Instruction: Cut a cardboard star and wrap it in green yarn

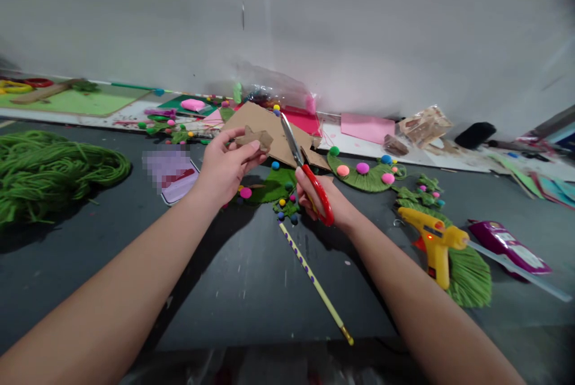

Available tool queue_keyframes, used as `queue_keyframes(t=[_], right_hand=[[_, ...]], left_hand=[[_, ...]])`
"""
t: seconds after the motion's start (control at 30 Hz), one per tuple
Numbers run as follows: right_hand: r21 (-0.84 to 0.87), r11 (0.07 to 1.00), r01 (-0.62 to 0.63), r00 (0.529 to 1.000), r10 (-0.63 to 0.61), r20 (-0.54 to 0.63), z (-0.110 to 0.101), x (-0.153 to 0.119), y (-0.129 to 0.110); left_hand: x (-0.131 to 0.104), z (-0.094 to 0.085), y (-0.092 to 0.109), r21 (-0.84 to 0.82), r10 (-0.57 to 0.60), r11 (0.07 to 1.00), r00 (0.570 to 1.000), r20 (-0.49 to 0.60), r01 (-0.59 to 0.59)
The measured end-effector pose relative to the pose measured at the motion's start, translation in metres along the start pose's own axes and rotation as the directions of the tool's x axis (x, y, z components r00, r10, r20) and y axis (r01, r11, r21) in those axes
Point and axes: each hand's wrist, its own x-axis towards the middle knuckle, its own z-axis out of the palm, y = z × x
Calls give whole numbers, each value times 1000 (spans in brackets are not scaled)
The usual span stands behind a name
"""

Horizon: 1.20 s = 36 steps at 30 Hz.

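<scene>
Pinched between the fingers of my left hand [227, 166] is a small brown cardboard star [257, 138]. My right hand [323, 196] grips red-handled scissors [318, 193], whose blades point up and away and look slightly parted. Beyond both hands lies a brown cardboard sheet [256, 115], partly behind the star and blades. Under and between my hands is a green yarn-wrapped piece [272, 186] with small coloured pompoms. A pale pencil with purple dots [309, 274] lies on the dark table, nearer to me.
A heap of green yarn [54, 172] fills the left side. A phone [179, 178] lies near my left wrist. At right are a yellow glue gun [435, 241] with a lit light, a purple packet [507, 247] and a pompom-covered green piece [363, 172]. A white wall [287, 26] stands behind.
</scene>
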Motion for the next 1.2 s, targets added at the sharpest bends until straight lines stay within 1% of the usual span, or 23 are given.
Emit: queue_keyframes(t=[0.1, 0.27, 0.4, 0.53, 0.6, 0.73, 0.83, 0.97, 1.03, 1.2], right_hand=[[-19, 1000, 1, 1000, -1, 26, 0, 0, 1], [-63, 998, 18, 997, -13, 74, -3, -4, 0], [-123, 991, 57, 991, -41, 125, -8, -8, -2], [-150, 987, 51, 993, -34, 111, -10, -7, -2], [-176, 982, 61, 993, -41, 115, -10, -7, -3], [-260, 962, 76, 988, -38, 148, -12, -9, -7], [-351, 931, 100, 981, -34, 189, -14, -11, -11], [-449, 882, 140, 979, -56, 195, -15, -12, -12], [-466, 873, 144, 981, -63, 186, -14, -12, -11], [-489, 864, 122, 985, -47, 163, -12, -13, -9]], left_hand=[[1, 0, 3, 4, -15, 1000, 999, -37, 15], [9, -7, 8, 98, 55, 994, 993, -106, -45], [17, -16, 8, 183, 116, 978, 989, -88, -98], [22, -21, 9, 219, 115, 972, 988, -103, -90], [24, -23, 9, 235, 137, 965, 986, -89, -113], [25, -25, 8, 217, 211, 957, 975, -65, -192], [26, -27, 8, 187, 228, 958, 973, -30, -219], [27, -28, 9, 184, 240, 957, 969, -63, -225], [27, -28, 9, 189, 236, 958, 969, -77, -218], [27, -27, 9, 163, 212, 966, 975, -72, -199]])
